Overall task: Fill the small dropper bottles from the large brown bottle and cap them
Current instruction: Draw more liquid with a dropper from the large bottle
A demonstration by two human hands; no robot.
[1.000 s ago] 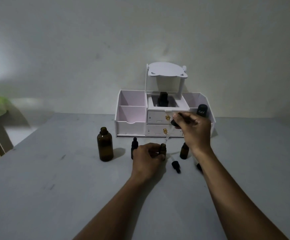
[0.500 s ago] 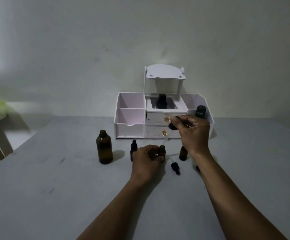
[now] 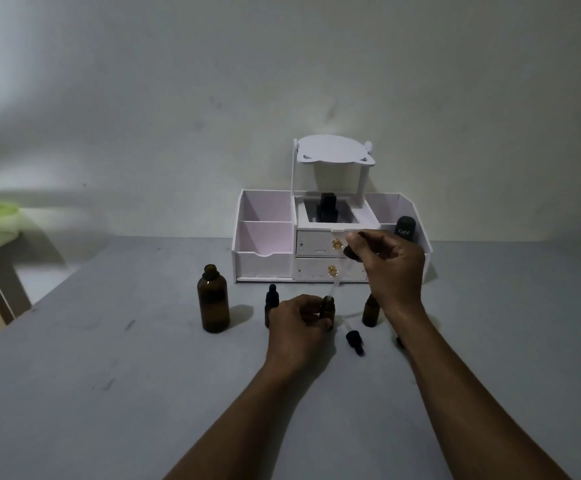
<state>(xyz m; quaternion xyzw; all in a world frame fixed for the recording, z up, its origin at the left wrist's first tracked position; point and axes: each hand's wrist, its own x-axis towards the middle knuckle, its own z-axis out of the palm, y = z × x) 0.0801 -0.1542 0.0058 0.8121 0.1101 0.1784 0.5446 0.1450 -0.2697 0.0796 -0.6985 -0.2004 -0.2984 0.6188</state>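
One large brown bottle (image 3: 213, 304), three small dropper bottles (image 3: 371, 311), two droppers (image 3: 354, 341), one white organiser (image 3: 264, 265).

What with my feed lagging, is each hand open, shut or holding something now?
Left hand: grips small dropper bottle.
Right hand: pinches dropper by its bulb.

Bare table (image 3: 91, 393) left of large bottle (image 3: 213, 304)

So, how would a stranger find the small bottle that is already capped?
Start at the white organizer by the wall. In front of it, left, stands the large brown bottle; the small bottle is just right of it. Its neighbours are open; it wears a black dropper cap.
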